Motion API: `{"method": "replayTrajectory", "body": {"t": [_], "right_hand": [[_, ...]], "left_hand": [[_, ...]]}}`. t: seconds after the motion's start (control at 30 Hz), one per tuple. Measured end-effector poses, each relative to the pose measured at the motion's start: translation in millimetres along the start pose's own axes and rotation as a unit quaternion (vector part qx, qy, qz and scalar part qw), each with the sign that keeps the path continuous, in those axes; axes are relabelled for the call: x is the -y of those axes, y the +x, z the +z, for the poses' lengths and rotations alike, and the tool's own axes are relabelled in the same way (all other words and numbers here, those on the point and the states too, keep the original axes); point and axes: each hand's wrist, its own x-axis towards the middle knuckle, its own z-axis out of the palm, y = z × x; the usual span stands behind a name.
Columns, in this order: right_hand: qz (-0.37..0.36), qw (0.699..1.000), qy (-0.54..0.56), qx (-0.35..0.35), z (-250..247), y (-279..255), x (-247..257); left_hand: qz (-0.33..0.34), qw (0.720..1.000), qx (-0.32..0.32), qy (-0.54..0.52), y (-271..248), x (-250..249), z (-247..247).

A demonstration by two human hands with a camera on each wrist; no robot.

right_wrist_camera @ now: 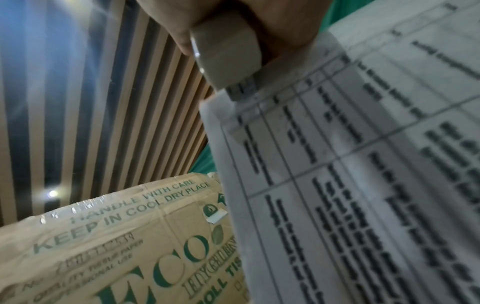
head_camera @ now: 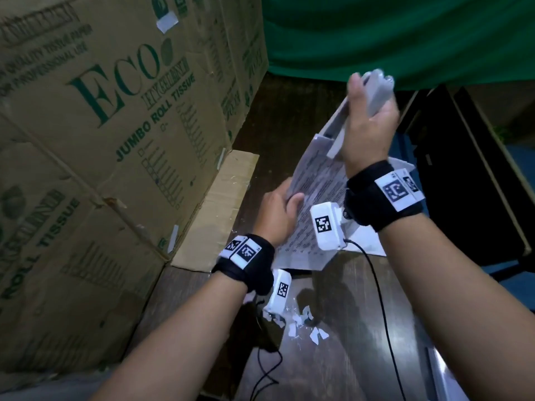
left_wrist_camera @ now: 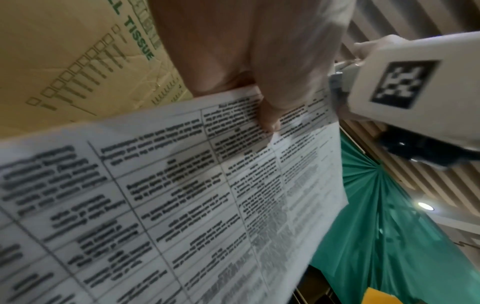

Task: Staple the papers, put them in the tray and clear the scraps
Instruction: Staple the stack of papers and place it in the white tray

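A stack of printed papers (head_camera: 314, 180) with table text is lifted off the table and tilted. My left hand (head_camera: 279, 211) pinches its left edge, thumb on the printed face (left_wrist_camera: 270, 121). My right hand (head_camera: 369, 123) grips a grey stapler (head_camera: 376, 91) whose nose sits over the papers' top corner (right_wrist_camera: 233, 92). The papers (left_wrist_camera: 182, 195) fill the left wrist view, and the stapler (right_wrist_camera: 226, 55) shows in the right wrist view against the papers (right_wrist_camera: 363, 164). Several small white paper scraps (head_camera: 304, 325) lie on the dark table (head_camera: 347, 328) below my left wrist. No tray shows.
Big cardboard tissue boxes (head_camera: 101, 140) stand close on the left, with a loose flap (head_camera: 220, 209) lying on the table. A green cloth (head_camera: 405, 33) hangs at the back. Dark furniture (head_camera: 463, 169) stands at the right. Camera cables (head_camera: 385, 314) trail across the table.
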Motion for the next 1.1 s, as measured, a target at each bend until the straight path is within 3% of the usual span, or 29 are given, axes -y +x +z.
{"method": "replayTrajectory", "body": {"t": [0.1,0.17,0.27,0.33,0.4,0.5,0.57,0.63,0.83,0.9,1.0,1.1], "right_hand": [[0.031,0.983,0.167,-0.062,-6.4,-5.1,14.6],[0.032,0.967,0.242,-0.068,-12.3,-22.2,15.7],[0.087,0.992,0.091,0.007,-16.8,-83.7,-12.9],[0.179,0.976,-0.022,0.126,-16.0,-139.0,-48.0],[0.28,0.914,-0.163,0.245,-11.5,-195.6,-86.8],[0.375,0.793,-0.301,0.374,8.2,-269.4,-134.8],[0.396,0.741,-0.35,0.415,26.3,-299.7,-157.1],[0.408,0.715,-0.382,0.421,42.5,-315.1,-170.8],[0.439,0.709,-0.351,0.426,45.9,-309.1,-180.4],[0.463,0.751,-0.31,0.355,24.2,-290.8,-175.5],[0.499,0.831,-0.154,0.19,-25.3,-244.8,-165.6],[0.456,0.864,-0.094,0.193,-73.8,-190.7,-153.5]], "left_hand": [[-0.02,0.999,-0.044,0.019,12.2,6.4,-21.4],[-0.038,0.996,-0.078,0.028,19.1,15.0,-43.0],[-0.035,0.99,-0.13,0.039,26.6,25.9,-78.8],[-0.034,0.987,-0.152,0.046,30.4,28.9,-100.6],[-0.024,0.984,-0.167,0.048,33.1,29.3,-119.1],[-0.002,0.982,-0.18,0.052,34.0,34.2,-138.8],[-0.002,0.981,-0.187,0.058,32.4,44.8,-146.8],[-0.011,0.979,-0.191,0.064,29.0,58.3,-151.1],[-0.033,0.982,-0.18,0.054,18.5,72.5,-152.4],[-0.032,0.982,-0.179,0.051,19.9,68.6,-149.3],[-0.033,0.985,-0.169,0.023,25.4,56.8,-139.5],[-0.049,0.99,-0.132,-0.015,31.9,39.1,-113.6]]}}
